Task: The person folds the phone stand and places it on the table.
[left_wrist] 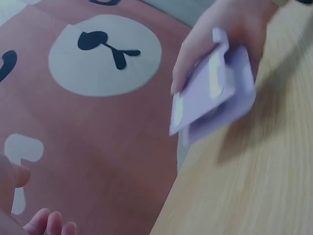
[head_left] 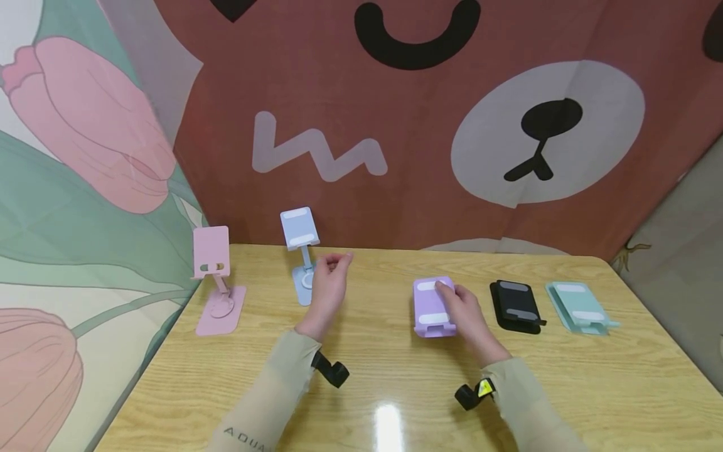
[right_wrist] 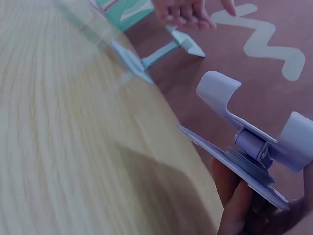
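Observation:
My right hand (head_left: 464, 309) grips a folded purple phone stand (head_left: 432, 304), thumb on its top plate and fingers beneath. In the right wrist view the purple stand (right_wrist: 252, 152) shows its hinge and lipped plate, held above the wood. The left wrist view also shows a gap between its two plates. My left hand (head_left: 327, 287) holds nothing, its fingers loosely bent. It hovers beside an unfolded blue phone stand (head_left: 299, 229), hiding part of that stand's base; whether they touch I cannot tell.
An unfolded pink phone stand (head_left: 211, 251) stands at the table's left edge. Right of my right hand lie a folded black stand (head_left: 515, 304) and a folded mint-green stand (head_left: 582, 307). Behind the wooden table (head_left: 361, 389) hangs a printed bear cloth (head_left: 418, 125).

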Available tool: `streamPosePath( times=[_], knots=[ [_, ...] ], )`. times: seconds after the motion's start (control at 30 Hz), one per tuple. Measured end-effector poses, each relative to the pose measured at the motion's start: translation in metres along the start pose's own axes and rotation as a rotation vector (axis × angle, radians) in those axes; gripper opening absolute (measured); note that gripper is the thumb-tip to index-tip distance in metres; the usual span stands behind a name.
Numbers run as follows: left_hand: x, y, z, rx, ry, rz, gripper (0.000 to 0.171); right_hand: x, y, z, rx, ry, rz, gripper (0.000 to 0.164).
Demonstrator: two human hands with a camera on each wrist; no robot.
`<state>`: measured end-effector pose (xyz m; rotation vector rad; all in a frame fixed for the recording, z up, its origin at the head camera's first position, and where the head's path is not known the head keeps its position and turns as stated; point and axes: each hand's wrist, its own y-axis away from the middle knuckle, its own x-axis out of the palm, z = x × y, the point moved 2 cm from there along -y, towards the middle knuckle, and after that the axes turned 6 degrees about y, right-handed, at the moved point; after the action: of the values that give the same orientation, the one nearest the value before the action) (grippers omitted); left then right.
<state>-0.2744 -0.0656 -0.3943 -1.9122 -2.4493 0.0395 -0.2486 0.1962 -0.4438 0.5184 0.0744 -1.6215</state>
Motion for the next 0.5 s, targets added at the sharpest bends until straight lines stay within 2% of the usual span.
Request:
streamPosePath(
  times=[0.13,0.27,0.4,0.5],
  knots=[
    [-0.014,-0.012,-0.009,0.056,-0.085,0.002,0.036,-0.003,-0.004,-0.005,0.006,0.020,-0.004,0.083],
    [-0.032,-0.029,-0.023,0.106,-0.095,-0.043,0.036,-0.005,-0.008,-0.008,0.010,0.029,-0.005,0.084],
    [-0.049,-0.044,-0.036,0.131,-0.089,-0.099,0.034,-0.005,-0.012,-0.009,0.004,0.062,-0.003,0.084],
    [-0.061,-0.053,-0.044,0.129,-0.142,-0.126,0.037,-0.003,-0.015,-0.012,-0.001,0.093,-0.014,0.082]
  ],
)
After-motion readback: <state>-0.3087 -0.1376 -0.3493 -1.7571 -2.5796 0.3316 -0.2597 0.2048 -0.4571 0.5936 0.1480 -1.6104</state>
